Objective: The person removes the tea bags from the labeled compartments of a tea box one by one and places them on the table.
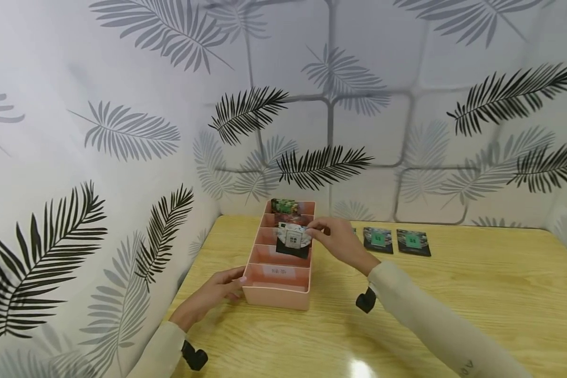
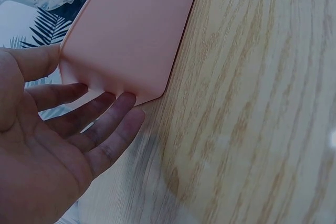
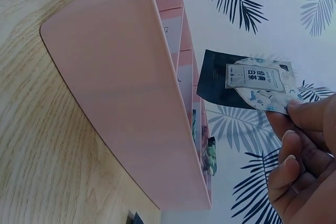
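Note:
A pink divided box (image 1: 276, 298) stands lengthwise on the table, with several compartments in a row. My left hand (image 1: 219, 287) holds its near left corner; in the left wrist view the thumb meets the rim and the fingertips touch the wall (image 2: 121, 35). Over the box's middle compartments, my right hand (image 1: 337, 241) pinches a white and black tea sachet (image 1: 293, 240) by one edge between thumb and fingers. The right wrist view shows this sachet (image 3: 257, 80) tilted above the rim, its label towards the camera. Colourful sachets (image 1: 284, 207) stand in the far compartments.
Two dark sachets with green labels, one (image 1: 378, 239) beside the other (image 1: 413, 242), lie right of the box; part of another shows behind my right hand. A pale leaf-patterned sheet (image 1: 373, 131) rises behind and left of the wooden table (image 1: 482, 283).

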`<state>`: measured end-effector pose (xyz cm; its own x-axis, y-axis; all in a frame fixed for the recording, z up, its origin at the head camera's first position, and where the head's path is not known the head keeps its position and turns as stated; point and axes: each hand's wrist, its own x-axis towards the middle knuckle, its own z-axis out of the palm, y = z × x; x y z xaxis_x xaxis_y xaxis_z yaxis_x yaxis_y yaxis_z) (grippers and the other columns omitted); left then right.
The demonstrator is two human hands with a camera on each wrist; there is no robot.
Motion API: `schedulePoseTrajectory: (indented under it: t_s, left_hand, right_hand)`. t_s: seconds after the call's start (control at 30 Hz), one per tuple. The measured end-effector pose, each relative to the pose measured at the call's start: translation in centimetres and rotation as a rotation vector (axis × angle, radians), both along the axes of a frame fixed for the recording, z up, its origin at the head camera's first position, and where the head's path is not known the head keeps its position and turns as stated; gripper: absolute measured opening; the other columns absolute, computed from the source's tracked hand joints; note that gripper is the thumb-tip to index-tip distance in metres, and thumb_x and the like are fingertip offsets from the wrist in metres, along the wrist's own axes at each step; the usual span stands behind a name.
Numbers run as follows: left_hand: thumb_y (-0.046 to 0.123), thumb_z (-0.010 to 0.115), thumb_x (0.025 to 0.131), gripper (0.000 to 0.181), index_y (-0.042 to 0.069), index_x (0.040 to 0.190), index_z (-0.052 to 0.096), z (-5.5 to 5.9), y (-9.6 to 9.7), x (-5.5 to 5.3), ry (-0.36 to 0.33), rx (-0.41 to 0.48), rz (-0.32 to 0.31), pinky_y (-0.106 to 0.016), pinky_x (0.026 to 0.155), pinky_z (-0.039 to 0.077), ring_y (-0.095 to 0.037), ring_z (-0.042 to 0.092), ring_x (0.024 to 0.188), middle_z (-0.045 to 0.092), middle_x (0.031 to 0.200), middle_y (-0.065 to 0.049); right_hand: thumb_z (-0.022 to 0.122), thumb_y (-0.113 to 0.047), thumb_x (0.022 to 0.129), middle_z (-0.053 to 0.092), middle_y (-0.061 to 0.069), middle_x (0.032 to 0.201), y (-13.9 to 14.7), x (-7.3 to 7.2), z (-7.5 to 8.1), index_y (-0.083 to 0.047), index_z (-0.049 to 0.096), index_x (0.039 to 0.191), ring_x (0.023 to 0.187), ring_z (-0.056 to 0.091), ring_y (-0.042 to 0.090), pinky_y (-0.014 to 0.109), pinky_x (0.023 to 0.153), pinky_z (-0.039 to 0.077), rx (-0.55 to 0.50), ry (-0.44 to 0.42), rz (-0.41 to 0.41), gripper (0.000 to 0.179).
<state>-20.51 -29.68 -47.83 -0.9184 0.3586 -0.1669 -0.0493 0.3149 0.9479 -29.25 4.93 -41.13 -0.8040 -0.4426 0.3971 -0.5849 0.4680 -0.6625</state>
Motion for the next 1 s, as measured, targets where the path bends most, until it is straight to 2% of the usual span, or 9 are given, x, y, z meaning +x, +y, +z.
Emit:
schedulePoseTrajectory:
  t_s: [0.13,0.3,0.47,0.63,0.77,1.0]
  left_hand:
    - [0.036,0.052,0.11,0.061,0.005,0.16,0.035,-0.1,-0.1,-0.1,0.0,-0.003,0.0,-0.047,0.099,0.053,-0.028,0.058,0.125,0.042,0.158,-0.018]
    - [0.037,0.052,0.109,0.063,0.006,0.161,0.034,-0.1,-0.1,0.0,0.0,0.005,-0.007,-0.047,0.098,0.053,-0.028,0.058,0.124,0.042,0.158,-0.018]
    - [0.036,0.052,0.11,0.062,0.005,0.161,0.034,0.1,-0.1,0.1,-0.001,0.01,-0.014,-0.048,0.098,0.053,-0.027,0.059,0.122,0.042,0.158,-0.019]
    - [0.034,0.051,0.11,0.061,0.005,0.161,0.033,0.3,0.0,0.1,-0.003,0.005,-0.02,-0.048,0.098,0.053,-0.027,0.059,0.121,0.042,0.158,-0.02]
    - [0.035,0.051,0.11,0.062,0.004,0.161,0.033,0.4,-0.1,0.2,-0.004,0.002,-0.024,-0.049,0.098,0.053,-0.026,0.059,0.122,0.041,0.159,-0.02]
    - [0.034,0.05,0.111,0.061,0.006,0.162,0.032,0.3,0.0,0.1,-0.018,0.005,-0.019,-0.049,0.099,0.052,-0.028,0.057,0.124,0.038,0.161,-0.019]
  right_hand:
    - [0.068,-0.025,0.102,0.071,-0.005,0.089,0.7,0.1,0.1,-0.016,0.078,0.111,0.06,0.053,0.016,0.034,0.055,0.045,-0.012,-0.016,-0.006,0.016]
    - [0.067,-0.025,0.103,0.072,-0.004,0.092,1.5,0.2,0.3,-0.015,0.077,0.114,0.062,0.061,0.017,0.035,0.059,0.052,-0.024,-0.023,0.001,0.018]
    - [0.065,-0.024,0.104,0.072,-0.004,0.094,2.5,0.3,0.3,-0.017,0.077,0.112,0.068,0.059,0.014,0.035,0.062,0.049,-0.028,-0.025,-0.006,0.016]
    - [0.065,-0.023,0.104,0.072,-0.002,0.092,3.6,0.3,0.1,-0.017,0.076,0.11,0.069,0.057,0.018,0.036,0.062,0.046,-0.015,-0.009,-0.018,0.014]
    - [0.065,-0.024,0.104,0.073,-0.001,0.097,4.5,0.2,0.0,-0.016,0.077,0.112,0.069,0.056,0.014,0.036,0.063,0.046,0.0,0.004,-0.043,0.016]
    - [0.066,-0.024,0.103,0.073,-0.003,0.09,6.3,0.2,-0.4,-0.015,0.077,0.112,0.068,0.06,0.017,0.035,0.063,0.048,0.032,0.034,-0.102,0.016]
